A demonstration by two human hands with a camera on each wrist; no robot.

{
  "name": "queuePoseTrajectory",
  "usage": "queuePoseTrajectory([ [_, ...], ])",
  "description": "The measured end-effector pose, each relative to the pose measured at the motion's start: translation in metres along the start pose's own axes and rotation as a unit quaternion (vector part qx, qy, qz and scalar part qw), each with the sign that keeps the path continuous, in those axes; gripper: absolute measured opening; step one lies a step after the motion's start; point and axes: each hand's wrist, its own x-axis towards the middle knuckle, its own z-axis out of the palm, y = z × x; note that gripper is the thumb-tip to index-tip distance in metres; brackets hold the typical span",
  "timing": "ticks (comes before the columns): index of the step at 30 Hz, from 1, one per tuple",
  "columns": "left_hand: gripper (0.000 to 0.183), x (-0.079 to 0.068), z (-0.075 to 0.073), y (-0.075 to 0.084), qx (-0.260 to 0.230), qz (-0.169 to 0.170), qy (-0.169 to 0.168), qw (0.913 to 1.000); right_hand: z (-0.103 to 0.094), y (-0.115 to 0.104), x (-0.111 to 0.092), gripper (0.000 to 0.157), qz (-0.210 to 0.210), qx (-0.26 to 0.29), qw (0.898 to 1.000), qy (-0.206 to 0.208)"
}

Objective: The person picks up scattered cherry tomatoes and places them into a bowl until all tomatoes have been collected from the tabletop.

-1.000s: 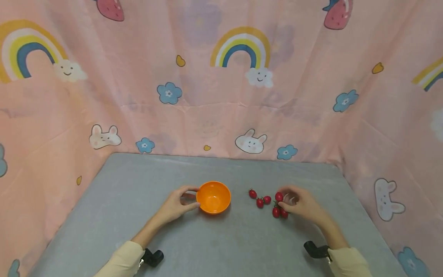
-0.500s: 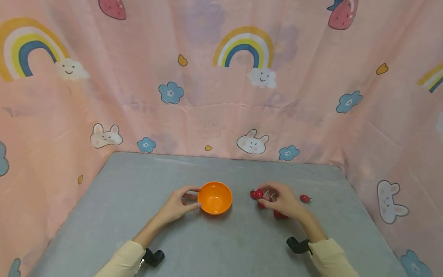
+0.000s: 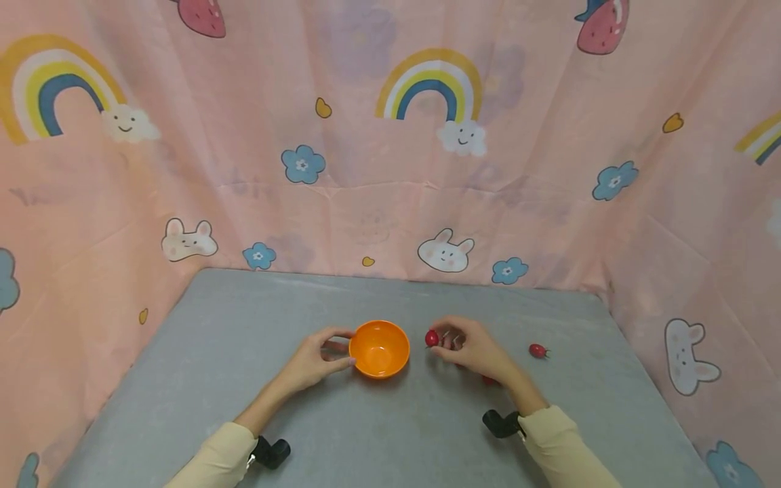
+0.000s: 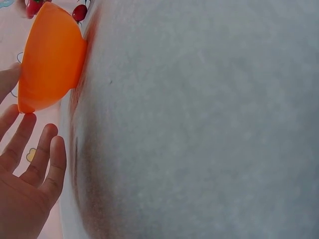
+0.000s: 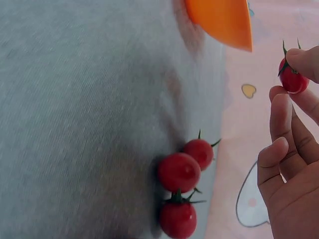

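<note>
An orange bowl [image 3: 379, 349] stands upright on the grey table. My left hand [image 3: 311, 359] holds it by its left side, thumb and forefinger set apart along the rim; in the left wrist view the other fingers [image 4: 57, 154] stay off it. Just right of the bowl, my right hand [image 3: 472, 349] pinches a red cherry tomato [image 3: 432, 337] between thumb and fingertips. The right wrist view shows this tomato [image 5: 294, 82] with its green stalk, raised off the table. Below the hand lie several more cherry tomatoes [image 5: 179, 172], mostly hidden behind it in the head view.
One lone cherry tomato [image 3: 538, 350] lies right of my right hand. A pink printed curtain [image 3: 366, 203] hangs behind the table [image 3: 390, 434] and along both sides. Each wrist wears a black camera mount, such as the left one [image 3: 271, 453].
My right hand has moved left from the right-hand tomatoes toward the bowl, carrying one tomato. The lone tomato at the right has come into sight. Left hand and bowl hold almost still.
</note>
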Motion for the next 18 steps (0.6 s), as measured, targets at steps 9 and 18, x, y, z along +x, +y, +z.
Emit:
queuePoseTrajectory([
  [9, 0.047, 0.000, -0.003, 0.001, 0.001, -0.008, -0.004, 1.0000, 0.008, -0.006, 0.012, 0.030, -0.015, 0.008, 1.000, -0.017],
  [18, 0.046, 0.001, -0.003, 0.001, 0.003, -0.010, -0.013, 0.9999, 0.021, -0.013, 0.024, 0.029, -0.036, 0.011, 0.998, -0.041],
])
